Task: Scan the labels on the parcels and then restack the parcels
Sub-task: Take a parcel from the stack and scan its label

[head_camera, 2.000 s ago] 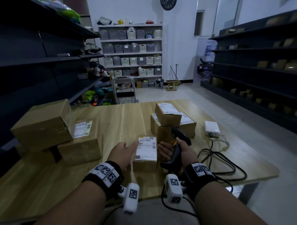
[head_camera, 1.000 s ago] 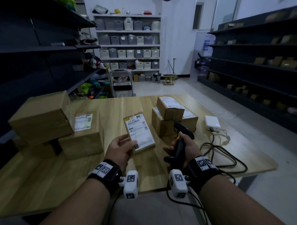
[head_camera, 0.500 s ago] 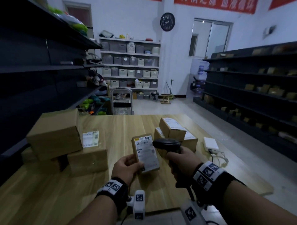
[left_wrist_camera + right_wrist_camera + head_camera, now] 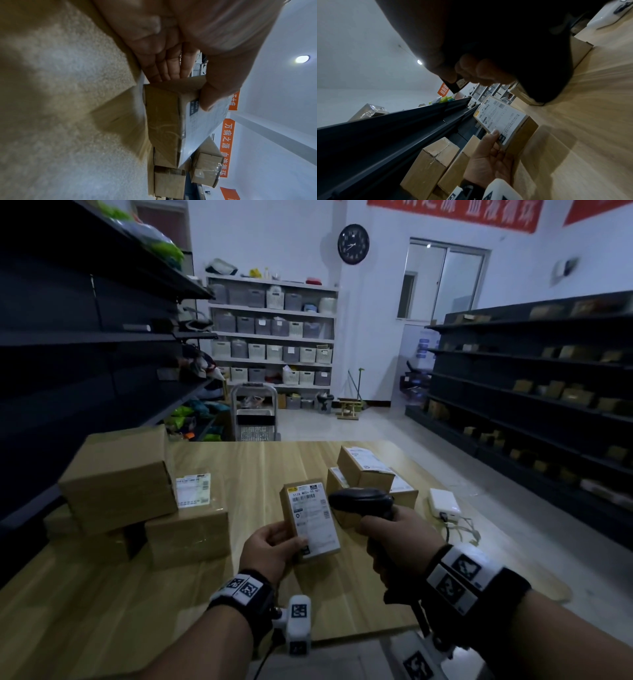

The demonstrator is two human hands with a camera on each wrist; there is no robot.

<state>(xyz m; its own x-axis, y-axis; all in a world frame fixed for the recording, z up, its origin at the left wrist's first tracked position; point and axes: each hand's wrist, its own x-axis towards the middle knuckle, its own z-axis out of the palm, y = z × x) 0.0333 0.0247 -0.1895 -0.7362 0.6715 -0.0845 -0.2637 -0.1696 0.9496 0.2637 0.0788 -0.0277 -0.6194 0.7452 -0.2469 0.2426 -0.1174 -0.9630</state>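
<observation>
My left hand (image 4: 274,546) holds a small flat cardboard parcel (image 4: 310,518) above the wooden table (image 4: 257,474), thumb on its white label, which faces me. The same parcel (image 4: 173,121) fills the left wrist view, and the parcel (image 4: 503,121) shows in the right wrist view with its barcodes. My right hand (image 4: 394,539) grips a black barcode scanner (image 4: 359,501), its head level with the parcel's top right edge. Two stacked parcels (image 4: 366,470) sit behind the scanner. A pile of larger brown parcels (image 4: 137,494) stands at the left.
A white box (image 4: 443,503) with cables lies on the table's right side. Dark shelving (image 4: 85,337) runs along the left, and more shelves (image 4: 531,392) line the right. A metal trolley (image 4: 255,412) stands past the table's far edge.
My left hand picked the small parcel off the table and raised it, label toward me. My right hand lifted the scanner and brought its head beside the label. The view tilted up.
</observation>
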